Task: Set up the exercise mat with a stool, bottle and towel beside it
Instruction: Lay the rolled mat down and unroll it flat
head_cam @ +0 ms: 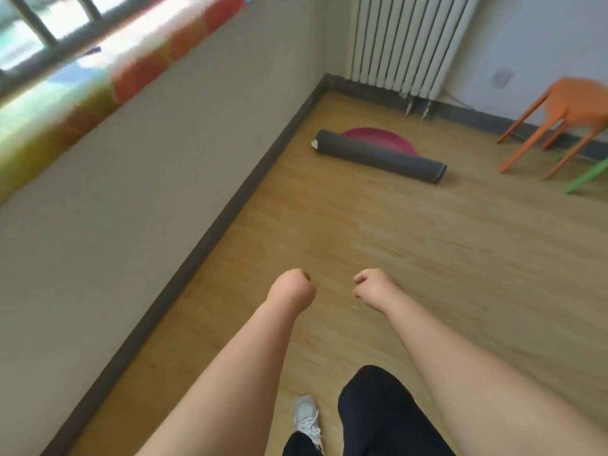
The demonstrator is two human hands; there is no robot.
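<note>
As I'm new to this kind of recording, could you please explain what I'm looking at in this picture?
There is no machine here: a person wears a wide-angle camera on the head, looking forward and down, so you see their own bare arms. The left hand and right hand both have curled fingers and hold nothing. On the wooden floor ahead lies a rolled dark grey exercise mat, with a round magenta thing just behind it. An orange stool stands at the right, near a white radiator.
</note>
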